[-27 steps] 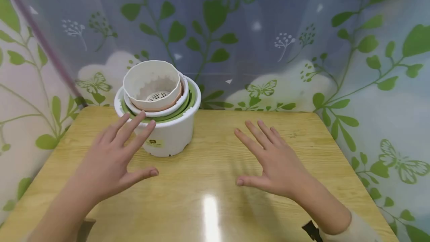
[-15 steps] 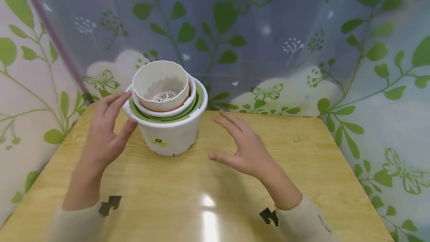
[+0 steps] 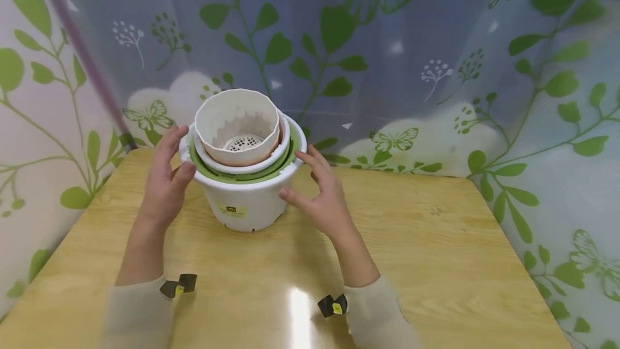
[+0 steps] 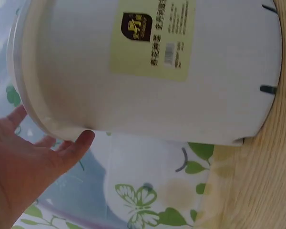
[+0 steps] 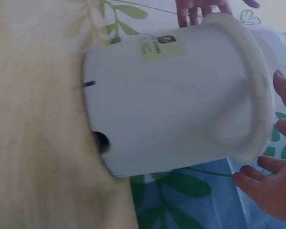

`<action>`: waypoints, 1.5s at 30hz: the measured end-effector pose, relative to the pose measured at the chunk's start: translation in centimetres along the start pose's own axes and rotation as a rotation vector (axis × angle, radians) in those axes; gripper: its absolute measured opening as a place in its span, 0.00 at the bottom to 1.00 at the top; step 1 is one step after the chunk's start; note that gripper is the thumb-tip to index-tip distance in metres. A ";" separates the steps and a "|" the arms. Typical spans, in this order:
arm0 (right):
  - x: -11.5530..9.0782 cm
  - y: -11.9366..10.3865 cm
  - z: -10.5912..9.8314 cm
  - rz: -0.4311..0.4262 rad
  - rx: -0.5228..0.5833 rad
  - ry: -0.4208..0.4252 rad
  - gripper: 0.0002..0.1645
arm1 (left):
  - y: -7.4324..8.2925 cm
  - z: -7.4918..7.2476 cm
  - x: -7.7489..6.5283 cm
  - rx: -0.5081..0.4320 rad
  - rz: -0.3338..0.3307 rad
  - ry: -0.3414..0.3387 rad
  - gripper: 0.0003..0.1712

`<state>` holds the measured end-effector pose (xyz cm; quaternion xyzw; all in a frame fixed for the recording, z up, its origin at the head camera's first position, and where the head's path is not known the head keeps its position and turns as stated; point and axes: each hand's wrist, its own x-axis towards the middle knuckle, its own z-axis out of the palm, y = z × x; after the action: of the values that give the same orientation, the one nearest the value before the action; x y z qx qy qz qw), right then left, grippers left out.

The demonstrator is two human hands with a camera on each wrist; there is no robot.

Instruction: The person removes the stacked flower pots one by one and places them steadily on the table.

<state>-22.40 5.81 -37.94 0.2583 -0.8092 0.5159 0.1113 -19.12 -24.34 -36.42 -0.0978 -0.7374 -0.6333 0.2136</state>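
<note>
A stack of nested flower pots stands upright on the table. The outermost is a large white pot with a yellowish label. Inside it sit a green pot, a smaller white pot, a pinkish pot and a cream pot with a holed bottom. My left hand is at the left of the outer rim, its thumb at the wall below the rim in the left wrist view. To the right, my right hand is spread beside the rim; in the right wrist view its fingers look slightly apart from it.
The wooden table carries the stack at its back left. Behind and at the sides hangs a curtain printed with leaves and butterflies. Small black pieces stick out at both sleeve cuffs.
Both hands have come in from spread positions towards the pots. The right hand has moved left to the rim; the left hand has turned and drawn up beside it. The stack stays put.
</note>
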 end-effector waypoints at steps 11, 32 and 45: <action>-0.1 0.5 0.7 -0.142 -0.235 0.026 0.40 | -1.6 -0.2 0.3 0.252 0.118 -0.100 0.53; -1.3 -0.2 -2.1 -0.255 -0.324 0.142 0.22 | -1.8 2.2 -0.2 0.327 0.318 -0.206 0.72; -3.5 -1.2 -5.9 -0.277 -0.393 0.090 0.21 | -0.8 4.7 -0.9 0.348 0.314 -0.267 0.74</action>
<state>-19.33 11.73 -36.00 0.3169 -0.8451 0.3395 0.2649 -19.52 -19.79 -38.05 -0.2553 -0.8326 -0.4376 0.2238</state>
